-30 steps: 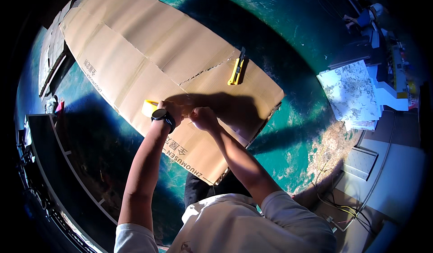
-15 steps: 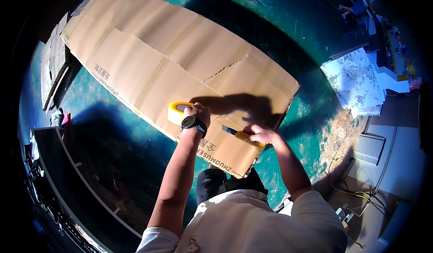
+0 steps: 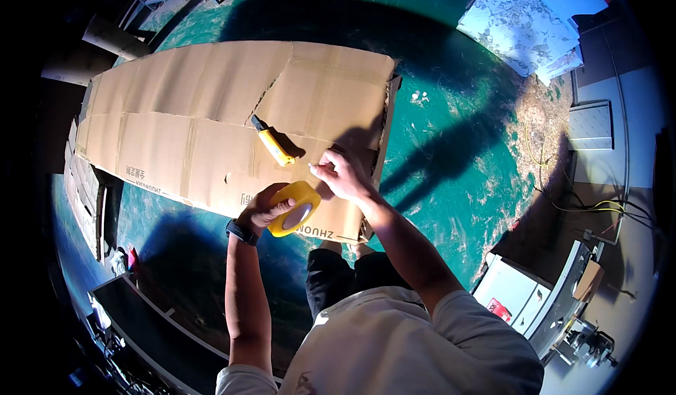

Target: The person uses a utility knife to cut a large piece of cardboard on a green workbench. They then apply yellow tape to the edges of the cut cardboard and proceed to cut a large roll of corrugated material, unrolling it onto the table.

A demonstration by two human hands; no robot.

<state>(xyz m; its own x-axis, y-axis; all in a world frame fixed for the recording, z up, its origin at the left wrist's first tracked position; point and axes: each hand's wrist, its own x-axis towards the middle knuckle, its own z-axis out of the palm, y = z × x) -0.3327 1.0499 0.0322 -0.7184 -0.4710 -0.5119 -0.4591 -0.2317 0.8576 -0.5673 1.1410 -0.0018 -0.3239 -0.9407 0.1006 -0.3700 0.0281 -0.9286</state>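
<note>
left grip [image 3: 262, 210] holds yellow tape roll [image 3: 301, 195]; yellow cutter [image 3: 272, 145] lies on cardboard [image 3: 162, 140] near right grip [image 3: 341, 174].

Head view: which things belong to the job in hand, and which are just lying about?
Likely job things:
large flat brown cardboard package
round yellow tape roll, in the left hand
slim yellow box cutter, on the package

Apparently lying about:
white, grey-patterned sheets
thin black and yellow cables
</note>
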